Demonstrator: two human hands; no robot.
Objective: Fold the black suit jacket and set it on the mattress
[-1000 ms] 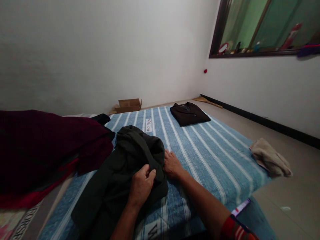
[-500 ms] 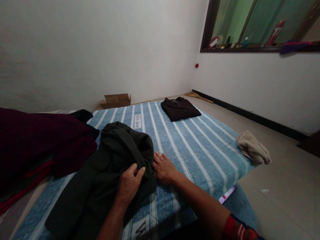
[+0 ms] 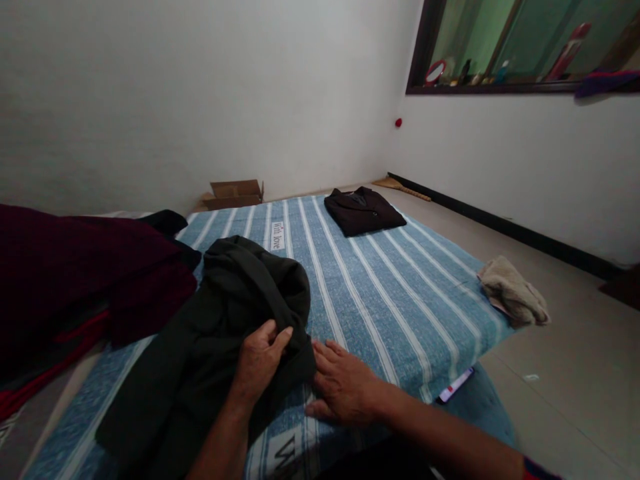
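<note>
A dark green garment (image 3: 200, 353) lies bunched on the blue striped bed cover (image 3: 360, 300), with one part stretched toward the lower left. My left hand (image 3: 260, 360) pinches a fold of it between thumb and fingers. Just right of the garment, my right hand (image 3: 345, 383) rests flat with its fingers out, the fingertips at the cloth's edge. Whether those fingertips touch the garment I cannot tell. Farther back on the bed sits a folded dark brown garment (image 3: 365, 212) with its collar toward the wall.
Maroon clothing (image 3: 85, 267) is heaped at the left. A beige cloth (image 3: 510, 290) hangs over the bed's right corner. Below that side, a phone (image 3: 456, 385) lies on a blue stool (image 3: 483, 407). A cardboard box (image 3: 234, 193) stands by the wall, a broom (image 3: 403, 187) on the floor.
My right hand has slid nearer to me along the garment's right edge and now lies flatter. My left hand keeps its pinch. The view has shifted slightly.
</note>
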